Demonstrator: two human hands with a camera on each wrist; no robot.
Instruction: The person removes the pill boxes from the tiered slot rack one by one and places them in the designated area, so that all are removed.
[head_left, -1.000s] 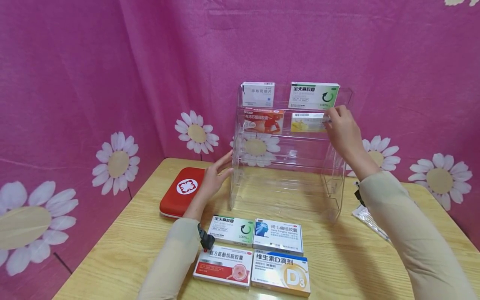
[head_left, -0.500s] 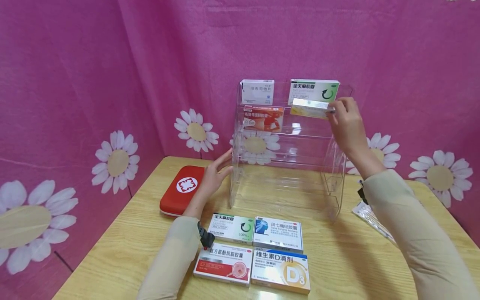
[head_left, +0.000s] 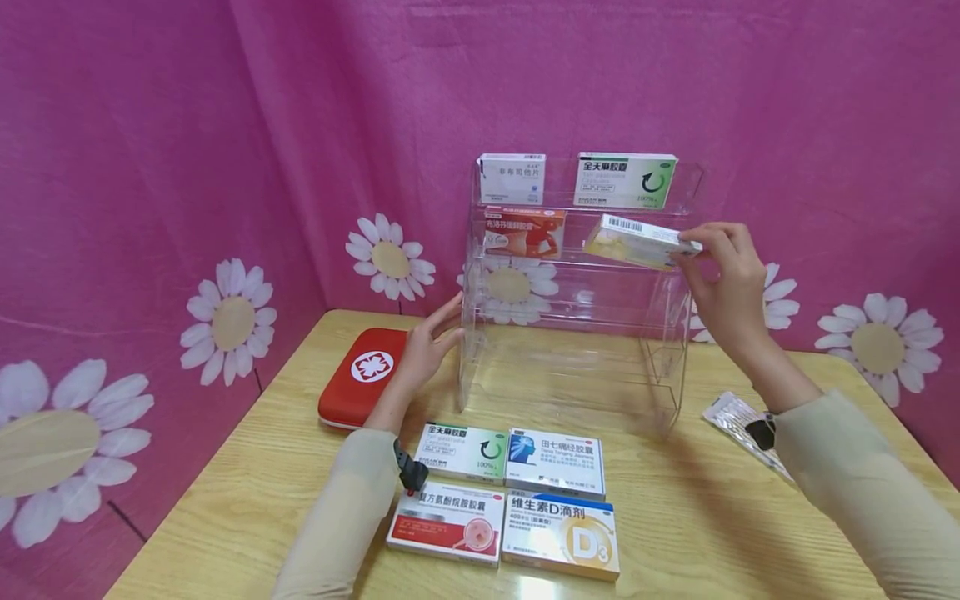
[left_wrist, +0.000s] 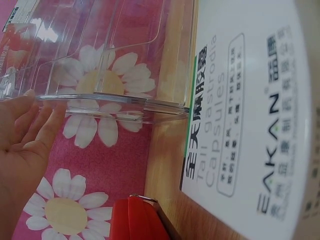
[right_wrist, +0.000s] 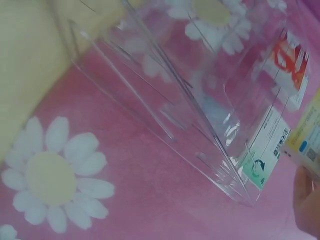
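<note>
My right hand [head_left: 723, 279] pinches one end of a white-and-yellow medicine box [head_left: 637, 243], tilted in front of the second tier of a clear acrylic display rack [head_left: 573, 321]. In the right wrist view the same yellow medicine box [right_wrist: 309, 135] shows at the right edge, with fingertips under it. My left hand [head_left: 429, 346] touches the rack's left side with straight fingers; the left wrist view shows the hand [left_wrist: 25, 135] against that side panel. On the top tier stand a white box [head_left: 512, 179] and a green-and-white box [head_left: 625, 180]. A red-orange box [head_left: 523, 233] sits on the second tier.
Several medicine boxes lie in front of the rack: green-and-white [head_left: 461, 451], blue-and-white [head_left: 556, 461], red-and-white [head_left: 447, 523] and a vitamin D box [head_left: 561, 533]. A red first-aid case [head_left: 362, 379] lies at the left, a clear packet of swabs [head_left: 742, 429] at the right.
My right hand has lifted the yellow medicine box out of the second tier and drawn it to the right and toward me, tilting it. The left hand stays at the rack's side.
</note>
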